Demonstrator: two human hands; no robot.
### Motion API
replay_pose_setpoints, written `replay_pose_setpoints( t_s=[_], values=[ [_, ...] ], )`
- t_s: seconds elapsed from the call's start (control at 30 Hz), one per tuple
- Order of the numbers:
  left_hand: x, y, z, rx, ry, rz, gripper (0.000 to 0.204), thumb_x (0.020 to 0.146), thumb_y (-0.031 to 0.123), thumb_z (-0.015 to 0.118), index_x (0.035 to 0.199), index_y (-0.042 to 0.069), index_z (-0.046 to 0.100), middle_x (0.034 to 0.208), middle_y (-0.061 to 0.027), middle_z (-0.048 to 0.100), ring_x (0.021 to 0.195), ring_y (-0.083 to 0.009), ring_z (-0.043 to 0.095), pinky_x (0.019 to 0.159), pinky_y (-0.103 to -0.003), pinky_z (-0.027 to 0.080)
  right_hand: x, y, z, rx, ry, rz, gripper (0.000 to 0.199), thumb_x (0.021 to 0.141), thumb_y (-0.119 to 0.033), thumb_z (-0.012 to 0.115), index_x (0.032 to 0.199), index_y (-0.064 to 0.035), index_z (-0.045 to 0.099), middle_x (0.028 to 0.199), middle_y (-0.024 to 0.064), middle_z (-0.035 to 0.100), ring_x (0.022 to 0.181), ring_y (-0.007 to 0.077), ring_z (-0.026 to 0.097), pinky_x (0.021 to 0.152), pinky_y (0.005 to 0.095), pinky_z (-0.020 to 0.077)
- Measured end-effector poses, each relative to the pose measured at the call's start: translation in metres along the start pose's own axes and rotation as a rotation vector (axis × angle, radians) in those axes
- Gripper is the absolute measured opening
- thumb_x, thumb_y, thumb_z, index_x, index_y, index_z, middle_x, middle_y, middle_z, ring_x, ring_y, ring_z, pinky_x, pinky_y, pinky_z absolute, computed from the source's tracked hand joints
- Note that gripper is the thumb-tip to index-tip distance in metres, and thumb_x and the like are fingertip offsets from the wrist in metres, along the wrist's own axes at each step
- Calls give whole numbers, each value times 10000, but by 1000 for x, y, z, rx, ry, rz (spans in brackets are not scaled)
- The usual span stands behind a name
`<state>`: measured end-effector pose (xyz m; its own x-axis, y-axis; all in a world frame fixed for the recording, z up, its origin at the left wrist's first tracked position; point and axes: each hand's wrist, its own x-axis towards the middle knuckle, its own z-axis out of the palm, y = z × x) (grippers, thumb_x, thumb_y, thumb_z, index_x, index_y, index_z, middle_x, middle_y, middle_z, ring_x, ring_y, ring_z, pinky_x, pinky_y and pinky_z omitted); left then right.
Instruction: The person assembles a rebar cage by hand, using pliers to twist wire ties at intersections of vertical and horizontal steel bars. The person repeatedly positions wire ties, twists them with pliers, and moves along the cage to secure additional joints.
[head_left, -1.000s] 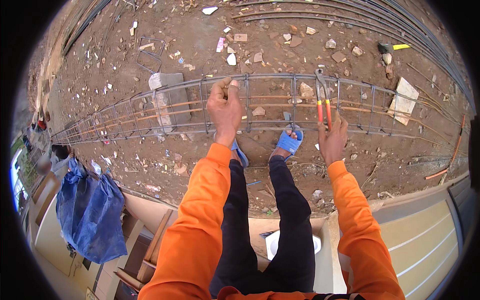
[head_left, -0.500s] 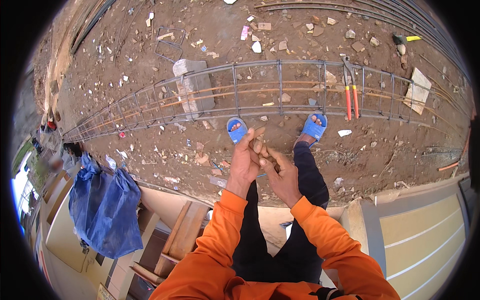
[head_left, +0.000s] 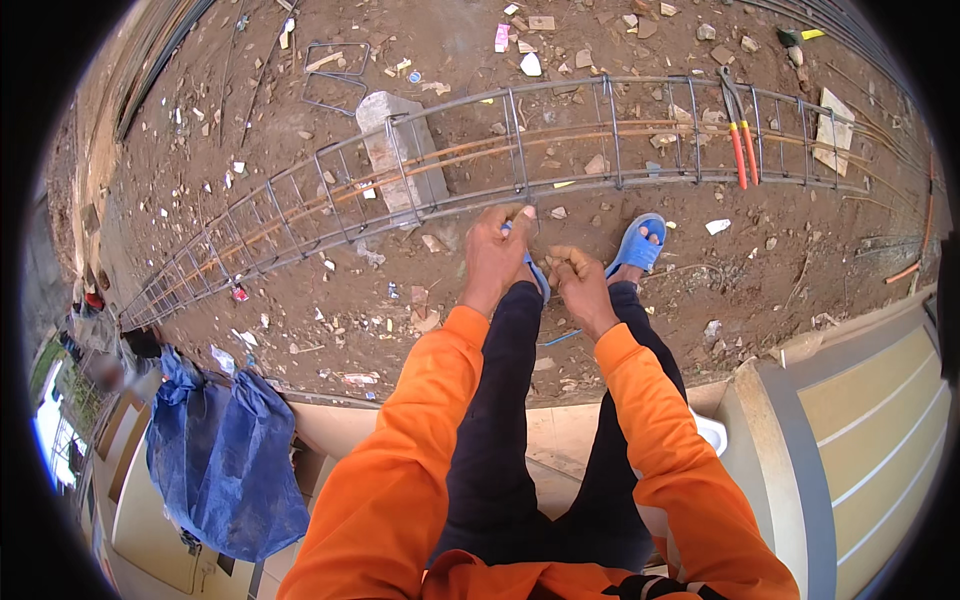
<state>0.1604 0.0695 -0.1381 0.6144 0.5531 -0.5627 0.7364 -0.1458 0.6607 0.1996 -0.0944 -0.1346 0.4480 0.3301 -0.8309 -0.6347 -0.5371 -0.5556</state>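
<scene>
A long cage of steel rebar [head_left: 560,185] with square stirrups runs across the ground in front of my feet. My left hand [head_left: 494,258] is closed, fingers curled, close to the cage's near bar in the picture; I cannot tell whether it touches. To its right and slightly nearer me, my right hand [head_left: 582,288] has its fingertips pinched together. Whatever the fingers hold, if anything, is too small to make out. Long-handled pincers [head_left: 738,130] with red and yellow grips rest across the cage at the right.
A concrete block [head_left: 392,140] stands under the cage. A flat stone slab [head_left: 835,130] lies at its right end. Bent wire stirrups [head_left: 336,75] and rubble are scattered beyond. Blue sheeting [head_left: 225,450] hangs at left. My feet wear blue sandals [head_left: 636,245].
My hands were together, fingers meeting; now they are apart. The left has moved forward toward the cage's near bar, with the right behind it. The whole view has shifted somewhat.
</scene>
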Motion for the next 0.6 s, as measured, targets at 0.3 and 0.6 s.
replay_pose_setpoints(
  t_s=[0.3,0.6],
  values=[
    [55,-50,1,504,-231,291,377,842,398,676,942,36,645,922,-176,671,870,-367,611,888,-443,412,62,58,40,308,175,9,229,957,-38,521,1167,-11,610,912,51,640,774,99,576,694,238,472],
    [36,-42,13,279,112,508,589,842,173,661,1388,117,447,1129,-189,649,1043,-394,610,935,-446,470,98,47,62,478,152,-224,188,941,-27,564,1105,-4,652,945,49,676,806,90,599,723,248,494]
  ],
)
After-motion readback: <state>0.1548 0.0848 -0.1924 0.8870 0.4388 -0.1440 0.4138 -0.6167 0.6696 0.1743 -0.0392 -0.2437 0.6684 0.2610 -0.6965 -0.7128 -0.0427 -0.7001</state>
